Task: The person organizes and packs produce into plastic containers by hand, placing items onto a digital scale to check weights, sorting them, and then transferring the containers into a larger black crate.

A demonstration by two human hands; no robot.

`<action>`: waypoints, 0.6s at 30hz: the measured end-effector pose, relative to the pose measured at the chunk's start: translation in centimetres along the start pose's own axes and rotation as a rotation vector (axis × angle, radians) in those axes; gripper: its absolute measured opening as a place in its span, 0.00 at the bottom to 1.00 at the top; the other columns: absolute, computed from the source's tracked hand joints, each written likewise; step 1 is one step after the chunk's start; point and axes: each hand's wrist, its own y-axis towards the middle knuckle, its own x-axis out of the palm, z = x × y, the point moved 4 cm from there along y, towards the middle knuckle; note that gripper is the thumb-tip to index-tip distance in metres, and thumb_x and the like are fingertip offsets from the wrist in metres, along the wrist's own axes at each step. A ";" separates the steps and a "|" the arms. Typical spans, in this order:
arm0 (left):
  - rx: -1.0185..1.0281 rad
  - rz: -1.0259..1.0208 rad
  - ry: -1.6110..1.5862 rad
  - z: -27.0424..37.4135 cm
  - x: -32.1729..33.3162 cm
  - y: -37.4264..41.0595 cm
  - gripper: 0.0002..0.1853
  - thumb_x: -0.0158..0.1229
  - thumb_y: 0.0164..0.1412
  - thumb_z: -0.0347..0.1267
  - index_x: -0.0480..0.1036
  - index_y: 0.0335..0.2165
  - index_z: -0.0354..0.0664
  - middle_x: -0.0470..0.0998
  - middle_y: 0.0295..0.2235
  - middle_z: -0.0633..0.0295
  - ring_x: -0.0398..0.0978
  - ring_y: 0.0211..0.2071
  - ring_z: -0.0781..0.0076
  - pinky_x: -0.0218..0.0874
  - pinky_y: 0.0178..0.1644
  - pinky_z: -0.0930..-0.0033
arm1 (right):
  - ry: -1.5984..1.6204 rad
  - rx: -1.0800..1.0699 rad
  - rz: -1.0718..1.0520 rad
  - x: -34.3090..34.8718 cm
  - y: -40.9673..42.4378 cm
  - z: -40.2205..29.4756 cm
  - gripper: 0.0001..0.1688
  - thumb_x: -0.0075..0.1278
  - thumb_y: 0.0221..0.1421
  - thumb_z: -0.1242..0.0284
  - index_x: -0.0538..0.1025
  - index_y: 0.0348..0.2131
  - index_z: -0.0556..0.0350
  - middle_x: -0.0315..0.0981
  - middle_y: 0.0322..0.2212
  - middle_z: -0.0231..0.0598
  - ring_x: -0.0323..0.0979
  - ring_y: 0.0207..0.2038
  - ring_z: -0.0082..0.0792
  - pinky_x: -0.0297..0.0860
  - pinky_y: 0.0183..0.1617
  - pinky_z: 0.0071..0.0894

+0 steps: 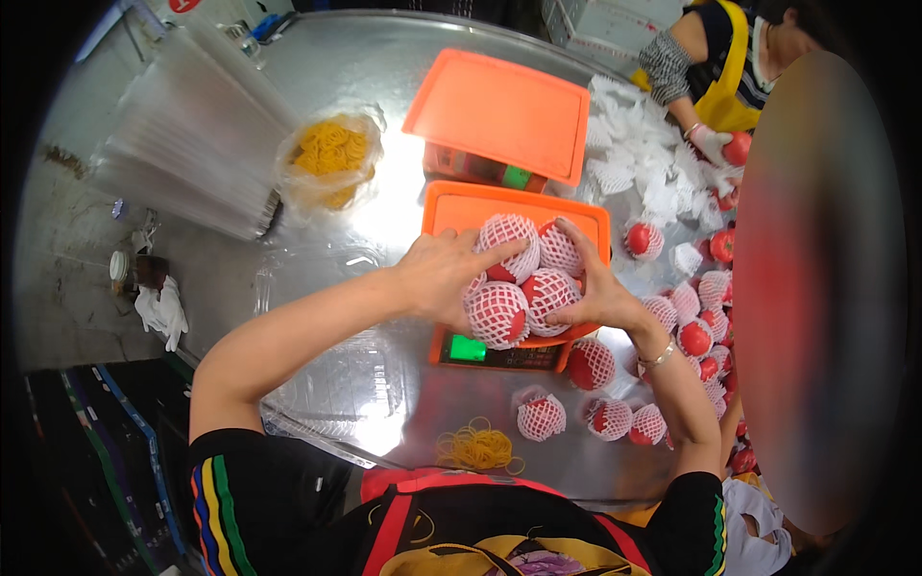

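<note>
My left hand [443,277] and my right hand [601,291] press from both sides around a cluster of several red round fruits [551,301] in white foam net sleeves. My left thumb or finger lies over the upper left fruit [513,241]. The cluster is over the orange tray [450,205] of a digital scale; I cannot tell whether it rests on it. Below the cluster shows the scale's lit green display [468,348]. Just under my right hand, another netted fruit [591,363] lies on the metal table [403,403].
Behind stands a second orange scale [504,108]. On the left are a bag of yellow rubber bands [331,155], stacked clear plastic containers [194,137] and a clear tray [324,374]. Loose rubber bands [479,446] lie in front. Netted fruits [695,338] crowd the right; a gloved co-worker [709,140] handles fruit.
</note>
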 end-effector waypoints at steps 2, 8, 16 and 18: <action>-0.007 -0.023 -0.023 0.0 -0.1 -0.4 0.63 0.75 0.29 0.52 0.51 0.64 0.62 0.74 0.41 0.47 0.74 0.42 0.46 0.68 0.42 0.51 | 0.123 -0.001 0.003 0.2 -0.1 -0.4 0.71 0.74 0.31 0.71 0.46 0.67 0.57 0.46 0.65 0.47 0.47 0.67 0.39 0.48 0.69 0.36; 0.048 0.130 -0.233 1.0 -1.7 -3.4 0.62 0.75 0.29 0.51 0.54 0.63 0.56 0.73 0.47 0.50 0.73 0.48 0.48 0.65 0.50 0.53 | 0.207 0.007 0.033 1.4 -1.5 -4.3 0.69 0.71 0.35 0.77 0.45 0.67 0.58 0.48 0.64 0.43 0.51 0.65 0.35 0.52 0.67 0.33; -0.119 0.091 -0.163 0.3 -2.8 -16.5 0.62 0.76 0.28 0.47 0.54 0.63 0.57 0.70 0.51 0.48 0.69 0.52 0.46 0.62 0.54 0.51 | 0.235 0.042 -0.121 11.5 -1.4 -9.8 0.68 0.71 0.36 0.73 0.44 0.67 0.58 0.50 0.62 0.46 0.52 0.64 0.36 0.53 0.67 0.34; -0.187 0.049 -0.179 -0.4 -2.0 -20.9 0.62 0.76 0.28 0.46 0.53 0.63 0.57 0.70 0.52 0.48 0.68 0.52 0.46 0.62 0.54 0.51 | 0.313 0.074 -0.192 16.2 -1.1 -10.0 0.68 0.70 0.37 0.73 0.44 0.67 0.58 0.50 0.62 0.47 0.53 0.63 0.36 0.54 0.66 0.34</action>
